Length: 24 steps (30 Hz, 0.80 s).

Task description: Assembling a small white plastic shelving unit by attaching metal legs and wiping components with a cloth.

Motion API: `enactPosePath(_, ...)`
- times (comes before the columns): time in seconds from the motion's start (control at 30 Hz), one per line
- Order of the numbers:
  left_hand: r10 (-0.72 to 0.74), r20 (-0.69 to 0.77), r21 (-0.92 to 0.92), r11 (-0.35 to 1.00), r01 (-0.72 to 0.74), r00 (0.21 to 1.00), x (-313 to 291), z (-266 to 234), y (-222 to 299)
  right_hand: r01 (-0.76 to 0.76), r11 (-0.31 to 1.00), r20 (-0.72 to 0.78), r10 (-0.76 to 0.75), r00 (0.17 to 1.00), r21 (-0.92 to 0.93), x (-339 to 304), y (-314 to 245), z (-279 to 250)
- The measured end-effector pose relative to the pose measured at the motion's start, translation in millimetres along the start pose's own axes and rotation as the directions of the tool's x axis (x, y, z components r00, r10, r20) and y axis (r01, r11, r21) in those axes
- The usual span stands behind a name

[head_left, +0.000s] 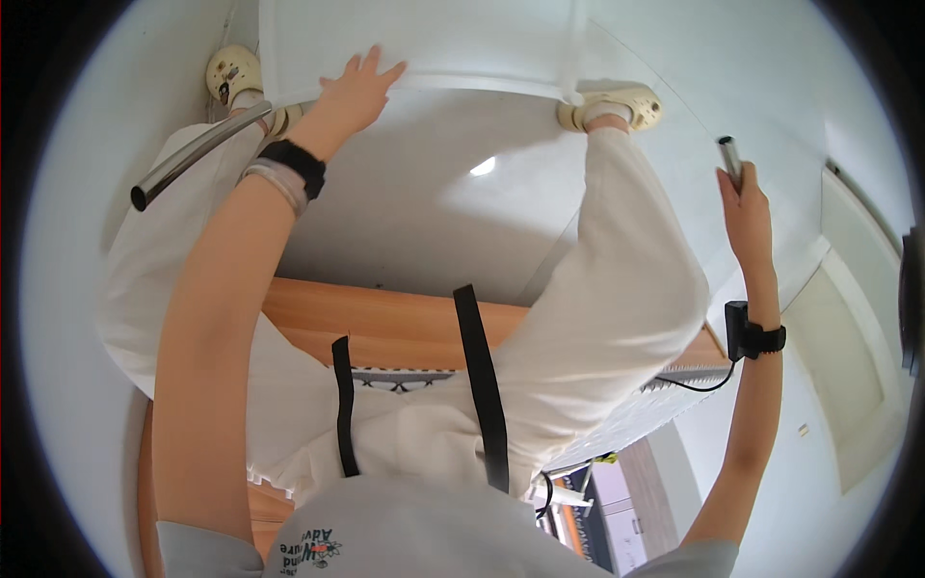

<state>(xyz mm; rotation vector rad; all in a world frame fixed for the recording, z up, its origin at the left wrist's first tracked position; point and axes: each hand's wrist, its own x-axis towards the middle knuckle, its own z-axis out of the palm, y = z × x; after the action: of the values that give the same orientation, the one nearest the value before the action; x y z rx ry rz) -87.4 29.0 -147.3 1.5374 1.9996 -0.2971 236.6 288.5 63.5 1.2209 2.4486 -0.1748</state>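
Note:
A white rectangular board (424, 39) with a raised rim lies on the floor at the top of the view, between my feet. My left hand (358, 91) rests on its near edge, fingers spread. A shiny metal tube (198, 159) slants out from near the board's left corner, its dark open end toward me; whether it is joined there I cannot tell. Out to the right, my right hand (747, 207) grips a second metal tube (729, 159). Only that tube's upper end shows above the fingers; the rest is hidden by the hand.
I sit on a wooden-edged bed (405, 323), legs apart, with cream clogs (636, 104) on a glossy pale floor (414, 193). A white door (838, 356) stands at the right. Black straps (480, 385) hang before me, and a cable (708, 387) runs from my right wrist.

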Motion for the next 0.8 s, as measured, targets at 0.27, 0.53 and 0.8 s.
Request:
enactPosePath(0.27,0.168,-0.145,-0.084,0.980,-0.181,0.975,-72.8,-92.0,5.0,-0.638,0.631,0.180,0.635,0.752,0.441,-248.3,95.7,1.9)
enactPosePath(0.53,0.125,-0.353,0.396,0.918,0.027,0.927,-165.2,-138.6,13.4,-0.738,0.656,0.521,0.581,0.626,0.156,-536.6,80.9,169.4)
enactPosePath(0.8,-0.231,-0.381,0.242,0.909,0.338,0.895,-217.5,-153.8,-77.9,-0.894,0.273,0.829,0.349,0.437,0.356,-550.0,23.5,185.3)
